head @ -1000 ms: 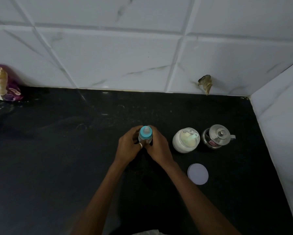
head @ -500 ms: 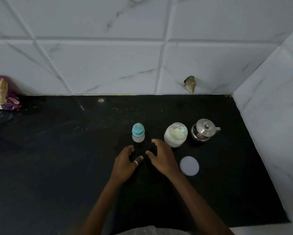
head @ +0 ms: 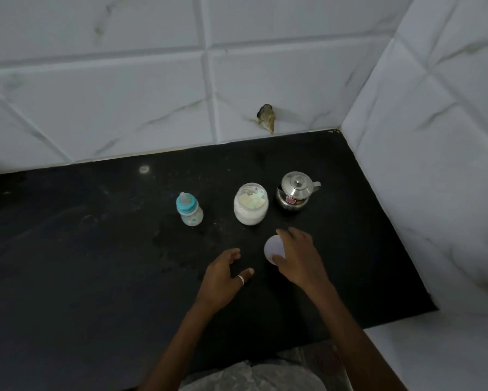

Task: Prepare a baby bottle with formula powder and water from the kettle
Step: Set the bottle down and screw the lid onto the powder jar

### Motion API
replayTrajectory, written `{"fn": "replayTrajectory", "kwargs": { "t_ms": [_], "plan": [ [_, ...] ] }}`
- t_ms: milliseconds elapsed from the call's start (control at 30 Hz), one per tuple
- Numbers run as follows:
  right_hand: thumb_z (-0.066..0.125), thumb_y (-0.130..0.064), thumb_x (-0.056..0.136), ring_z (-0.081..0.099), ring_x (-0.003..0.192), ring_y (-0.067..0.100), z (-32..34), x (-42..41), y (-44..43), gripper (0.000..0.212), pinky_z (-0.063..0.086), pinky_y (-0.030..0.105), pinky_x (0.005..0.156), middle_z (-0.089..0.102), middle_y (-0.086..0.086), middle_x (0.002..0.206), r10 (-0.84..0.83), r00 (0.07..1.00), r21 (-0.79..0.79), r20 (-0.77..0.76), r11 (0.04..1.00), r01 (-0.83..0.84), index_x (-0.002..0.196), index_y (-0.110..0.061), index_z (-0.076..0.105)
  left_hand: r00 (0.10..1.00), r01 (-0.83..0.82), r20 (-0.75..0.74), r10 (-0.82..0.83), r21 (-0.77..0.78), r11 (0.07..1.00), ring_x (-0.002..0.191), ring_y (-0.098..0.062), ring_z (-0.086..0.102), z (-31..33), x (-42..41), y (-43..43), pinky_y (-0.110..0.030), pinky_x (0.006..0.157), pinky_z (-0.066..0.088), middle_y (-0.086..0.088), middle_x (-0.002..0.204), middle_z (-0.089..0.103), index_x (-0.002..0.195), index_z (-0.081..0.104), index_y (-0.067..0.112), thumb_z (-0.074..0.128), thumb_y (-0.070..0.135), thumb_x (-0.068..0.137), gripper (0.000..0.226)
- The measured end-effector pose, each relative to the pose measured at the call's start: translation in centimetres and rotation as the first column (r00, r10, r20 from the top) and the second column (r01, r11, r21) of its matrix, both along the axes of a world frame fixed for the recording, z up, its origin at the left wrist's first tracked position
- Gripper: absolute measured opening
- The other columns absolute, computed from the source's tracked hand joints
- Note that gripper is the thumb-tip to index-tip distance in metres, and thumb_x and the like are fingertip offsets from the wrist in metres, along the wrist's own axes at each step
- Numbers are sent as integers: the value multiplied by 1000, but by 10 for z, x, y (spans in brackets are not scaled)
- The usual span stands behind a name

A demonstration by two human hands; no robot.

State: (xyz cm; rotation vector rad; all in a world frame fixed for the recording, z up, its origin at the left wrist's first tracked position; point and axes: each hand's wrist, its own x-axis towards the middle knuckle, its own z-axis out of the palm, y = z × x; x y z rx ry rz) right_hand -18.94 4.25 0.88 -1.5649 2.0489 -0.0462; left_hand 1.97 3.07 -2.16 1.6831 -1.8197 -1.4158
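The step in hand looks like closing the powder jar [head: 250,204]: the right hand [head: 296,258] lies over the round white lid [head: 273,247] flat on the black counter [head: 96,263], thumb at the lid's near rim, the other fingers spread apart past its far rim. Whether they have clamped on it I cannot tell. To do this well, pinch the rim on 2 opposite sides, lift it level, carry it toward 11 o'clock and seat it square on the jar mouth before turning. The left hand [head: 223,273], at 9 o'clock from the lid, holds nothing, fingers loosely curled and apart; it would serve best steadying the jar so it does not skid into the kettle [head: 295,191].

The baby bottle [head: 189,208] stands upright, at 10 o'clock from the lid and well apart from both hands, with its blue collar and teat on; its lower body looks pale, but the fill cannot be read. The jar is open, holding white powder, with something pale on top, perhaps a scoop. The steel kettle at 1 o'clock has its cover on, contents hidden.
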Motion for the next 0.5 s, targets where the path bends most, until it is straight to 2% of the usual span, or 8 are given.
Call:
{"fn": "replayTrajectory", "kwargs": {
  "t_ms": [133, 233, 367, 500],
  "plan": [
    [75, -35, 92, 11, 157, 36, -6, -5, -8, 86, 34, 53, 117, 15, 10, 171, 93, 995, 108, -21, 990, -90, 161, -32, 23, 1000, 5, 6, -5, -11, 1000, 132, -9, 54, 2, -13, 6, -32, 109, 49, -2, 148, 58, 150, 47, 15, 79, 32, 90, 70],
    [77, -33, 90, 9, 157, 36, -12, -4, -12, 90, 35, 54, 117, 10, 8, 172, 162, 987, 161, -12, 974, -158, 161, -35, 23, 1000, -11, 8, 11, -10, 1000, 128, -4, 52, 2, -15, 10, -27, 108, 47, -2, 148, 58, 150, 46, 16, 79, 32, 90, 70],
    [76, -23, 91, 24, 149, 32, -18, -4, -10, 79, 44, 45, 111, 19, 6, 168, 199, 980, 162, -22, 968, -193, 158, -31, 33, 998, -59, 6, 59, -3, 998, 127, -3, 51, 0, -14, 11, -26, 107, 47, -2, 147, 58, 150, 46, 15, 80, 31, 89, 71],
    [75, -17, 90, 33, 142, 29, -20, -4, -12, 78, 47, 41, 105, 28, 4, 162, 201, 979, 132, -29, 972, -195, 156, -29, 36, 995, -98, -3, 98, -6, 995, 129, -7, 52, -3, -19, 2, -31, 109, 48, -2, 149, 57, 151, 45, 17, 81, 31, 88, 74]
  ]
}}
